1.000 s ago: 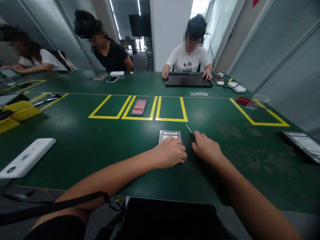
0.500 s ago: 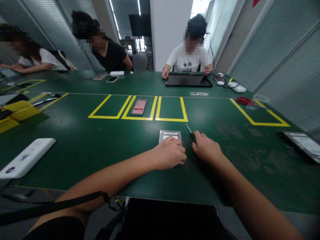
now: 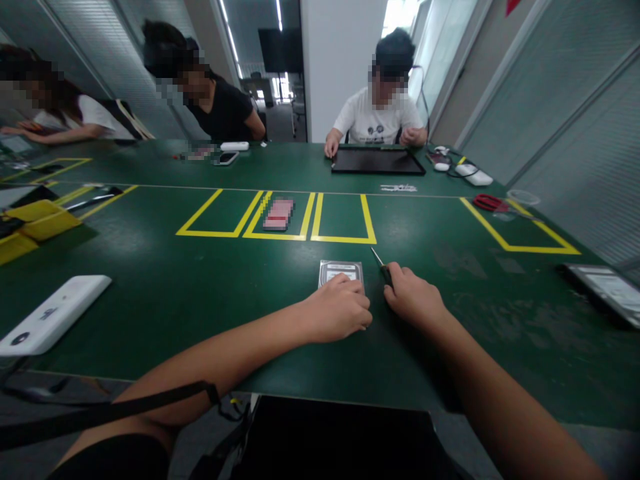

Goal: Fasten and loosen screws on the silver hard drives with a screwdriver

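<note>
A small silver hard drive (image 3: 341, 268) with a white label lies flat on the green table in front of me. My left hand (image 3: 341, 310) rests over its near part with curled fingers gripping it; that part of the drive is hidden under the hand. Just to the right, my right hand (image 3: 414, 297) is closed around the dark handle of a screwdriver (image 3: 378, 259). Its thin metal shaft points forward and left, past the drive's right side, and does not touch the drive.
Yellow tape frames (image 3: 345, 239) mark the table ahead; one holds a pink packet (image 3: 279, 215). A white device (image 3: 55, 315) lies left, yellow bins (image 3: 50, 221) beyond it. A larger drive-like box (image 3: 607, 293) lies right, red-handled pliers (image 3: 490, 203) farther back. Co-workers sit opposite, one behind a black panel (image 3: 378, 161).
My left hand has shifted very slightly on the hard drive. My right hand and the screwdriver hold their place. Across the table, a co-worker's hand has moved a little.
</note>
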Demonstrator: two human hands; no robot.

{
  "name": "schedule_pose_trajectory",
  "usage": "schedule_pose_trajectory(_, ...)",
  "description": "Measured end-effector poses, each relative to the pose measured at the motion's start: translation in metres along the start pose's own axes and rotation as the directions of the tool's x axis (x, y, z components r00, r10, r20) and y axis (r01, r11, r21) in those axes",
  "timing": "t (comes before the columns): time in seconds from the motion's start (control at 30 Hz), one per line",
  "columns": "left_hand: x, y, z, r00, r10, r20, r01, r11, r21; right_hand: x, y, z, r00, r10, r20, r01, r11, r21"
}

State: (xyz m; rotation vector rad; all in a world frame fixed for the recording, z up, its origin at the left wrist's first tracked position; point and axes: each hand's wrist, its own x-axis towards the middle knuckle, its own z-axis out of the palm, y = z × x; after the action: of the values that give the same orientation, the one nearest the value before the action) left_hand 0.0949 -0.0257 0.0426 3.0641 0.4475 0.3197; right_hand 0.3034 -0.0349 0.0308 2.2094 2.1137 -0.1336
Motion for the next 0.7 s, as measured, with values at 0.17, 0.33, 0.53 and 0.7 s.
schedule_pose_trajectory(0.17, -0.003, 0.001, 0.002, 0.999, 0.009, -0.031, -0.008, 1.0, 0.01, 0.001, 0.0, 0.0, 1.0, 0.004, 0.014, -0.005, 1.0, 0.006)
schedule_pose_trajectory(0.33, -0.008, -0.001, 0.007, 0.998, -0.051, -0.046, 0.047, 0.996, -0.074, 0.0, 0.0, -0.001, 1.0, -0.002, -0.007, 0.002, 1.0, 0.009)
schedule_pose_trajectory(0.53, -0.008, -0.002, 0.011, 0.995, -0.084, -0.053, 0.076, 0.987, -0.144, -0.002, -0.001, -0.002, 1.0, -0.001, -0.003, 0.001, 1.0, -0.011)
schedule_pose_trajectory(0.7, -0.009, -0.002, 0.009, 0.996, -0.054, -0.066, 0.046, 0.992, -0.115, -0.002, -0.001, -0.003, 1.0, 0.004, 0.002, -0.004, 1.0, -0.013)
